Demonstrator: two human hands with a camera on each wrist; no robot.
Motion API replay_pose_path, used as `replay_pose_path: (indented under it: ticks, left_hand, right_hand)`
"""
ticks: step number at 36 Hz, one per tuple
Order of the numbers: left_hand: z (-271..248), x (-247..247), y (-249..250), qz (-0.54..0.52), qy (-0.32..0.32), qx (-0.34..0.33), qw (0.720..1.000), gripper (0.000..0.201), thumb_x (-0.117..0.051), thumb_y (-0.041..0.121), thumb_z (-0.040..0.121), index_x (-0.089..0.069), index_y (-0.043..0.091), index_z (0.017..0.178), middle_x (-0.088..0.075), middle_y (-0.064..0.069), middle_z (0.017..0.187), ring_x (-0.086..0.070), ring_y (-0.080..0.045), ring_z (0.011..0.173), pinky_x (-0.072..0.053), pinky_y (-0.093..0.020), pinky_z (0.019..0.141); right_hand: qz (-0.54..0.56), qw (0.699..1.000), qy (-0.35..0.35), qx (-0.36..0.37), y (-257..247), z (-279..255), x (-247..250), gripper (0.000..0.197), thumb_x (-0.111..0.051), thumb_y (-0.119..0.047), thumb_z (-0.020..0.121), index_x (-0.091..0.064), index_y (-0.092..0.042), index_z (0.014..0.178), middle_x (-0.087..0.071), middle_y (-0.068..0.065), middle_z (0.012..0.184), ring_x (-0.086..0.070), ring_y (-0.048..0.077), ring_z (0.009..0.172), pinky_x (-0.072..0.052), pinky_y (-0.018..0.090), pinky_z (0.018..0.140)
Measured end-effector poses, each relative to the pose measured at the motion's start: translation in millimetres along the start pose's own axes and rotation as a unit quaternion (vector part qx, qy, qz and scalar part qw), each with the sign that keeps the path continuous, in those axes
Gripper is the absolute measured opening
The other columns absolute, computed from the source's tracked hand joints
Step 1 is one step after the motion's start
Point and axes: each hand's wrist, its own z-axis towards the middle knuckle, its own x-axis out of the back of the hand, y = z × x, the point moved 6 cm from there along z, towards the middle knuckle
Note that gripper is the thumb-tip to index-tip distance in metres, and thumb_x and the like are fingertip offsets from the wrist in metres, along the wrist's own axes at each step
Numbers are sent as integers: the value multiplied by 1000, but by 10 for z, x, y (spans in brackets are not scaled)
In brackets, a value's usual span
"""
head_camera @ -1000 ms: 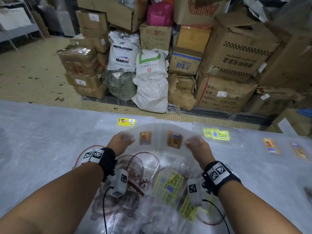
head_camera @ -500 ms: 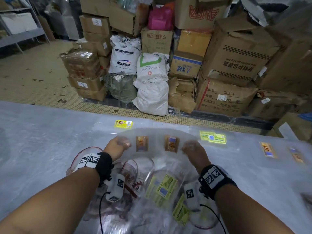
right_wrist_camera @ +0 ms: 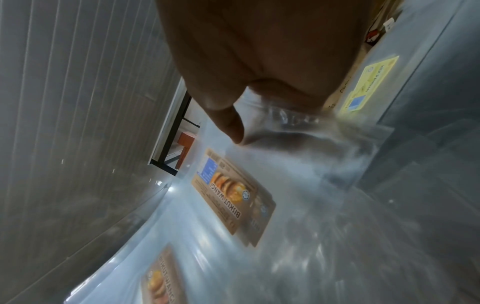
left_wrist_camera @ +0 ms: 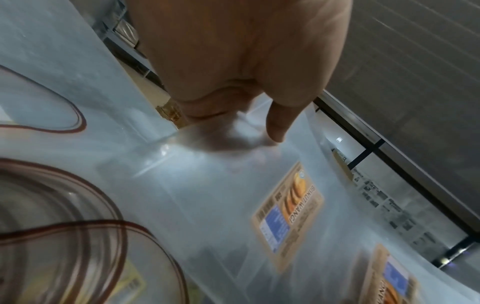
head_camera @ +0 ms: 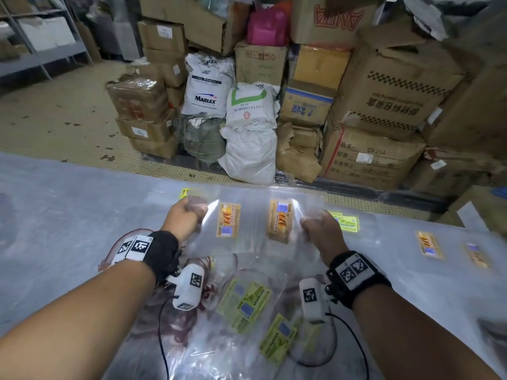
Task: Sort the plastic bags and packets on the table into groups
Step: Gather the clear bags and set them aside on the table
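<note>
Left hand: the left hand (head_camera: 184,218) had its grip clenched on the left edge of the clear plastic bags (head_camera: 253,212).
Right hand: the right hand (head_camera: 321,231) was grasping the right edge of the same bags.
Bags: they were held above the tabletop (head_camera: 55,215), and two orange "BISKUT WANGI" labels (head_camera: 228,220) showed between the hands.
Below: green-labelled packets (head_camera: 248,301) lay on the tabletop, under the wrists.
Far right: orange-labelled bags (head_camera: 429,244) lay apart.

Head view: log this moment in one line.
left hand: grips clear bags | right hand: grips clear bags | bags: lifted
</note>
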Motion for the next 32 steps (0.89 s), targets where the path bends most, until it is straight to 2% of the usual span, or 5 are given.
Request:
replay_pose_path:
  ticks: [7,15,19,27,32]
  left_hand:
    - [79,-299,68,-36,-29,8,999,18,-53,-2,97,-59,7,111,-53,-5,70,-46,-1,38,-38,-14,39]
    - [247,-887,317,70,-149,-31,986,3,-62,10,91,-60,11,91,-61,-10,84,-56,-24,73,-49,-34,68]
    - [204,-1284,374,56,-205,-27,977,4,-56,8,78,-58,8,75,-50,-11,64,-44,-21,62,-34,-27,52]
    - [93,-1926,250,56,-274,31,960,7,-62,15,94,-56,13,95,-61,-9,75,-51,-21,61,-45,-32,55]
    - [-16,-2312,282,65,-297,36,952,25,-66,18,92,-56,10,113,-62,-7,73,-53,-20,59,-46,-32,54]
  right_hand:
    - [-5,1000,16,5,-131,-32,250,7,-56,-3,81,-58,3,82,-55,10,68,-51,18,56,-45,29,49]
    - [21,994,93,-45,-42,-167,841,10,-63,-5,87,-58,-12,81,-59,4,65,-53,18,56,-44,25,48]
    - [31,989,132,-58,29,-275,1199,10,-63,-6,93,-59,-16,92,-62,4,73,-55,18,60,-46,21,48]
    - [32,980,149,-128,272,-337,1783,14,-67,-11,90,-62,-9,103,-67,19,87,-61,28,74,-54,43,70]
    - [32,977,157,-143,426,-264,2113,17,-60,-5,92,-61,-5,109,-62,10,76,-53,17,57,-45,27,51]
